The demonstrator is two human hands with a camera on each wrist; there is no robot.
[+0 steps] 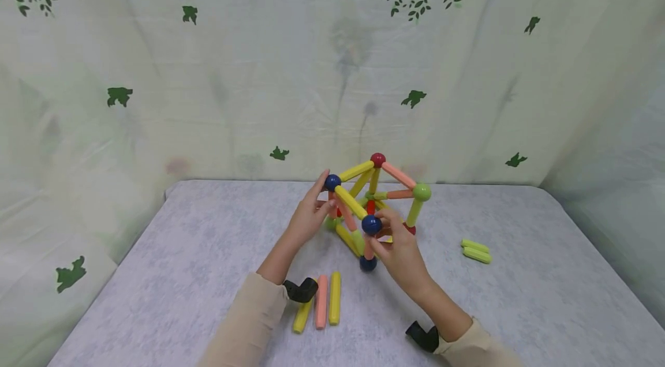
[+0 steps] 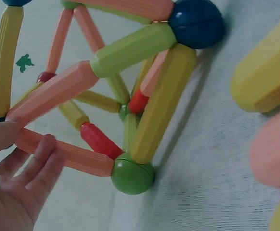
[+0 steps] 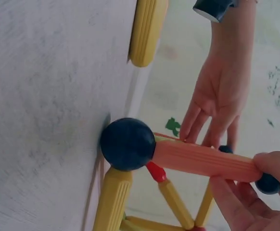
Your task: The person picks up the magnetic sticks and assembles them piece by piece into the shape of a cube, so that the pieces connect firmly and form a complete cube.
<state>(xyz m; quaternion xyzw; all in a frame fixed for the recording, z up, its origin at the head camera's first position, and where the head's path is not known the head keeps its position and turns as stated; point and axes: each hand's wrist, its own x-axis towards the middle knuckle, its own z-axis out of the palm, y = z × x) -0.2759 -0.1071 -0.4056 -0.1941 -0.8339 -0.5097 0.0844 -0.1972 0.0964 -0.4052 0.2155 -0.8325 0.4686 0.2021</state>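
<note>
A frame of coloured sticks and balls, a magnetic building set by its look, stands on the table with a red ball [image 1: 377, 160] at its top. My left hand [image 1: 306, 214] is at the frame's left upper corner by a blue ball [image 1: 333, 183]; its thumb and fingers hold the upper end of a pink stick [image 2: 68, 153]. On the near side, my right hand [image 1: 402, 254] pinches an upright pink stick [image 3: 202, 161] just below another blue ball [image 1: 371, 224]. A lower blue ball [image 3: 128, 144] joins that stick's bottom end. A green ball [image 1: 422, 192] marks the right upper corner.
Loose yellow and pink sticks [image 1: 321, 302] lie near my left forearm. Two light green sticks [image 1: 475, 251] lie together on the right of the grey table [image 1: 208, 251]. Behind the table hangs a leaf-patterned cloth [image 1: 249, 67]. Each wrist carries a black camera mount [image 1: 423, 337].
</note>
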